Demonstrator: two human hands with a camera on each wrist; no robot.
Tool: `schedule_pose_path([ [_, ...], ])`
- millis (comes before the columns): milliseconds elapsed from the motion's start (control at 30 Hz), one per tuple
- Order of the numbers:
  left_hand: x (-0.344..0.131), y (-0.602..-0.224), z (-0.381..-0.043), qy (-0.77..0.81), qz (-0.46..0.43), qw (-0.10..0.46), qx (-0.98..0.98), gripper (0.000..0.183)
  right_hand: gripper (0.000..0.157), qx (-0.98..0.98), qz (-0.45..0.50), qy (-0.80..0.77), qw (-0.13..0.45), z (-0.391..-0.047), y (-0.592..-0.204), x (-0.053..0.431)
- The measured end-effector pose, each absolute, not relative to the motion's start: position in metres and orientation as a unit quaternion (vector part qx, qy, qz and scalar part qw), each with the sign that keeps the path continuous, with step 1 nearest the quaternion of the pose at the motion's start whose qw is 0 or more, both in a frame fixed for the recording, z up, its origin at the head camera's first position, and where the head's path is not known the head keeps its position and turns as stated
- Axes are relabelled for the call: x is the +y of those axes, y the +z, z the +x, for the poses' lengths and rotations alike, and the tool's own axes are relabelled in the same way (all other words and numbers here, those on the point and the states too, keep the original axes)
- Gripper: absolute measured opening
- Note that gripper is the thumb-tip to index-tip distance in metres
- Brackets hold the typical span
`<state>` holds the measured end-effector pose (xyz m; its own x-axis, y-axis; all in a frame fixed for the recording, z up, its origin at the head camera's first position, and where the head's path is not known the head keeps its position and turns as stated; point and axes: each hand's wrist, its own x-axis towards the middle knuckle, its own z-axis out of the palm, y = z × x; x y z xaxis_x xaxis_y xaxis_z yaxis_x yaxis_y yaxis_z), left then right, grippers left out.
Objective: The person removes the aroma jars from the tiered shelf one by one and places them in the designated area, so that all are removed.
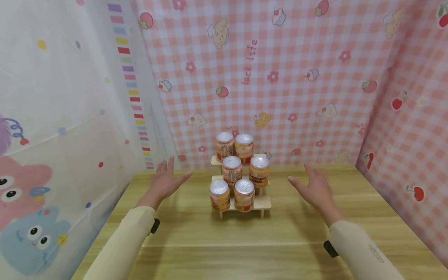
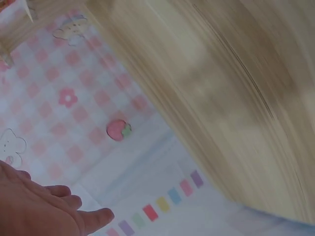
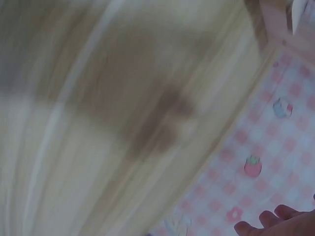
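Note:
A three-tier wooden stand [image 1: 263, 203] holds several orange cans with silver lids. On the top tier are two cans, one on the left [image 1: 224, 147] and one on the right [image 1: 244, 149]. The middle tier carries a can [image 1: 232, 171] and, apart from it, another can [image 1: 259, 172] at its right. Two more, a left can [image 1: 219, 196] and a right can [image 1: 244, 196], sit at the front. My left hand [image 1: 166, 182] is spread over the table left of the stand, holding nothing. To the right of the stand, my right hand [image 1: 315, 189] is likewise spread and holds nothing.
The wooden table [image 1: 224, 252] ends at a pink checked cloth [image 1: 273, 101] behind the stand. A white patterned cloth [image 1: 87, 128] hangs at the left, and another checked cloth [image 1: 413, 136] closes the right side.

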<state>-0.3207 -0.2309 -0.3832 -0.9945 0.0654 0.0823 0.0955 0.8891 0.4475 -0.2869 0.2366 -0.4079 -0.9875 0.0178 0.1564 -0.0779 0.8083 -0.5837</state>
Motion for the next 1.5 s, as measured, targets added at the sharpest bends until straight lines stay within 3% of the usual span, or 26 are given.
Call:
schedule_pose_path([
  [267, -0.217, -0.374, -0.33, -0.355, -0.072, 0.065, -0.93, 0.08, 0.091, -0.897, 0.01, 0.441, 0.036, -0.282, -0.417, 0.21],
  [500, -0.213, -0.369, -0.332, -0.437, -0.06, 0.02, -0.897, 0.103, 0.084, -0.868, -0.029, 0.496, -0.003, -0.275, -0.433, 0.198],
  [833, -0.204, -0.362, -0.337, -0.495, -0.033, -0.003, -0.868, 0.109, 0.067, -0.83, -0.04, 0.556, -0.004, -0.27, -0.457, 0.171],
  [1500, -0.169, -0.353, -0.36, -0.576, -0.022, 0.036, -0.816, 0.1, 0.046, -0.787, -0.074, 0.611, 0.042, -0.257, -0.49, 0.138],
])
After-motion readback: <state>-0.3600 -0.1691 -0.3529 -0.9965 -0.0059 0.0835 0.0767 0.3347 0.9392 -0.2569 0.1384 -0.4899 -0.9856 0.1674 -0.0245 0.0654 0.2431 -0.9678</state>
